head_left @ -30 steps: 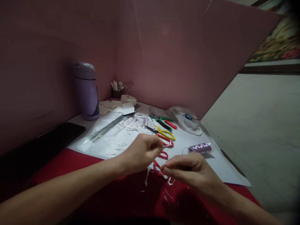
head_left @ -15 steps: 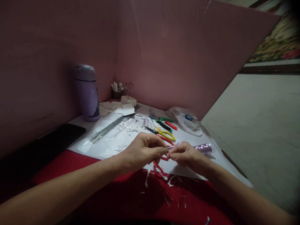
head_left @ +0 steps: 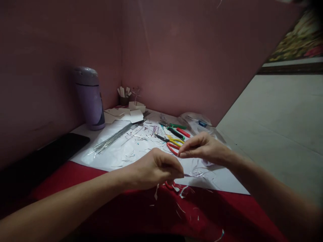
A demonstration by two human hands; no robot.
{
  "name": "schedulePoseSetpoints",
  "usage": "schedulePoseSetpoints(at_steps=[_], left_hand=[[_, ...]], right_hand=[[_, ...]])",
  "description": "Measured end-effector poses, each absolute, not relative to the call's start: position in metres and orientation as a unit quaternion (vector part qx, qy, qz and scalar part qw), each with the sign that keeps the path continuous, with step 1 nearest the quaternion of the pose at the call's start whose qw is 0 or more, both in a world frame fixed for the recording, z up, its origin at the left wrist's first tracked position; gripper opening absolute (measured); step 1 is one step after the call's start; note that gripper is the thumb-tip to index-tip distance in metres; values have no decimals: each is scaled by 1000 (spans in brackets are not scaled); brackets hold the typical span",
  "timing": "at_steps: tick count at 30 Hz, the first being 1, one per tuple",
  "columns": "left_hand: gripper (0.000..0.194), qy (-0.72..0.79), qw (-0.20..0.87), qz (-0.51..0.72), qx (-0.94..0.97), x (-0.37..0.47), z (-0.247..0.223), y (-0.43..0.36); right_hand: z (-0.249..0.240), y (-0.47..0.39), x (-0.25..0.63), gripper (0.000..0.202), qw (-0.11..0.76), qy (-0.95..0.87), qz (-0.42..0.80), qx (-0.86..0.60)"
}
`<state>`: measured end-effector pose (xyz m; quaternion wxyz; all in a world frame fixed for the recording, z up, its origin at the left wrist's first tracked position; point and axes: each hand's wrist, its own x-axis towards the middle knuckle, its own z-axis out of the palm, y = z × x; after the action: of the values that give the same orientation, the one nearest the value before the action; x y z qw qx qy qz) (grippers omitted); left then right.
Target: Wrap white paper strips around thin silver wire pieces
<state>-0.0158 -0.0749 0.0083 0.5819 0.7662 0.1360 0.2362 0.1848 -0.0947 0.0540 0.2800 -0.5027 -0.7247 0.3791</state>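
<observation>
My left hand (head_left: 161, 168) is closed in a pinch low over the white sheet (head_left: 118, 154). From its fingertips a thin shiny purple strand (head_left: 195, 174) trails to the right. My right hand (head_left: 204, 148) is raised just above and to the right, thumb and fingers pressed together; whatever lies between them is too small to make out. Behind the hands lie yellow-handled pliers (head_left: 176, 141) and a red-handled tool (head_left: 171, 147), partly covered by the right hand. The purple roll is mostly hidden behind the right hand.
A bundle of thin wires (head_left: 111, 137), green-handled cutters (head_left: 176, 132) and cut scraps lie across the sheet. A purple tumbler (head_left: 89, 101) stands at left, beside a dark flat object (head_left: 65, 151). Pink panels enclose the back. A clear plastic bag (head_left: 194, 120) lies back right.
My right hand has come away from the strand and risen. My left hand has moved slightly down, still pinching. The purple roll is now largely covered, and the view has shifted a little.
</observation>
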Motion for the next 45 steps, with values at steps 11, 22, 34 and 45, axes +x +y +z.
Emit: schedulePoseSetpoints(at_steps=[11, 22, 34, 45], left_hand=[[15, 205, 639, 286, 684, -14, 12, -71], [22, 199, 346, 308, 864, -13, 1, -71], [19, 174, 660, 269, 679, -16, 16, -74], [7, 238, 681, 263, 641, -11, 12, -67]], right_hand=[[-14, -117, 185, 19, 398, -544, 517, -528], [19, -160, 155, 18, 298, -780, 217, -506], [32, -99, 185, 17, 261, -622, 541, -502], [-6, -124, 171, 30, 378, -552, 469, -576]])
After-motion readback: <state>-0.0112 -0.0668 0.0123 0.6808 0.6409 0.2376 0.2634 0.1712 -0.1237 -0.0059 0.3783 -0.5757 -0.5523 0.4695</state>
